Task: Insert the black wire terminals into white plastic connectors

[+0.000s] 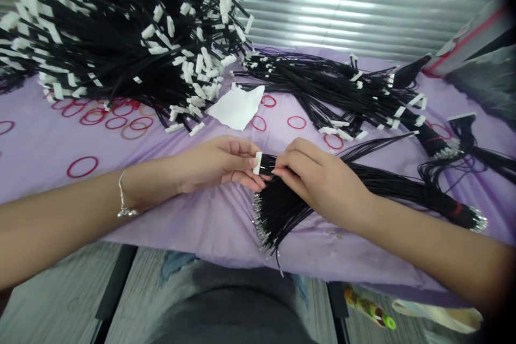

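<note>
My left hand (pixel 229 164) pinches a small white plug connector (pixel 257 163) between thumb and fingers. Several black wires run into the connector from the right. Close by, my right hand (pixel 310 177) is closed, its thumb and forefinger pinching a thin black wire (pixel 267 164) near the connector. Under both hands lies a fanned bundle of black wires (pixel 282 209) with bare silvery metal terminals at its left end. That bundle stretches to the right beneath my right forearm, where a red band (pixel 456 208) ties its far end.
A large heap of black cables with white connectors (pixel 121 27) fills the back left. More finished-looking cables (pixel 334 80) lie at the back right. Red rubber bands (pixel 83 166) and a torn white paper (pixel 237 107) are scattered on the purple cloth (pixel 181 226). Blinds (pixel 342 5) hang behind.
</note>
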Tool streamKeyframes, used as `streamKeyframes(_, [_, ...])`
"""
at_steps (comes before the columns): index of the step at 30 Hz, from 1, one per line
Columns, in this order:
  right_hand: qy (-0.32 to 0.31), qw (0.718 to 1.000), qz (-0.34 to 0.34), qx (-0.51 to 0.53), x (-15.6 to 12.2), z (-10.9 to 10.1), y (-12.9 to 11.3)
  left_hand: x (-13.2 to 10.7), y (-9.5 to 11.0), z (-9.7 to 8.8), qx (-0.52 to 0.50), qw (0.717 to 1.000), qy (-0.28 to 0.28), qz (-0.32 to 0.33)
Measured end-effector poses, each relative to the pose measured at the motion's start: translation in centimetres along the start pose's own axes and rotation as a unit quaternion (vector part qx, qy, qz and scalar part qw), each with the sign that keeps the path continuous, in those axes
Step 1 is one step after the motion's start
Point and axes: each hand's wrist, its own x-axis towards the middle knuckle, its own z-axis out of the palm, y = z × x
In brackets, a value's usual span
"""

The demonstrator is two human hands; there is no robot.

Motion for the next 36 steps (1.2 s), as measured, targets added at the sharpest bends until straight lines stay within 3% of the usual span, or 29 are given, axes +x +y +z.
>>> streamKeyframes(13, [0.016, 1.000, 0.015, -0.009, 0.7, 0.9, -0.2, 0.0, -0.2, 0.2, 0.008, 1.000, 0.016, -0.003])
streamKeyframes(16, [0.078, 0.996, -0.023, -0.044, 0.4, -0.2, -0.2, -0.1, -0.1, 0.5, -0.012, 1.000, 0.013, 0.012])
streamKeyframes(19, [0.134, 0.983, -0.049, -0.113, -0.3, -1.4, -0.8, -0.2, 0.0, 1.0, -0.028, 0.996, 0.053, 0.059])
streamKeyframes(23, [-0.008, 0.988, -0.021, -0.151, -0.7, -1.2, -1.4, 0.2, -0.1, 1.4, -0.047, 0.989, 0.109, 0.087])
streamKeyframes(27, [-0.122, 0.988, 0.067, -0.061, 0.2, -0.6, -0.7, 0.4, -0.3, 1.4, -0.031, 0.988, 0.116, 0.099])
streamKeyframes(32, [-0.126, 0.989, 0.052, 0.060, 0.5, -1.0, 0.0, 0.3, -0.2, 1.4, -0.024, 0.989, 0.126, 0.079])
streamKeyframes(36, [-0.045, 0.996, 0.050, 0.052, 0.0, -1.6, -0.9, 0.1, -0.2, 1.3, -0.018, 0.991, 0.099, 0.089])
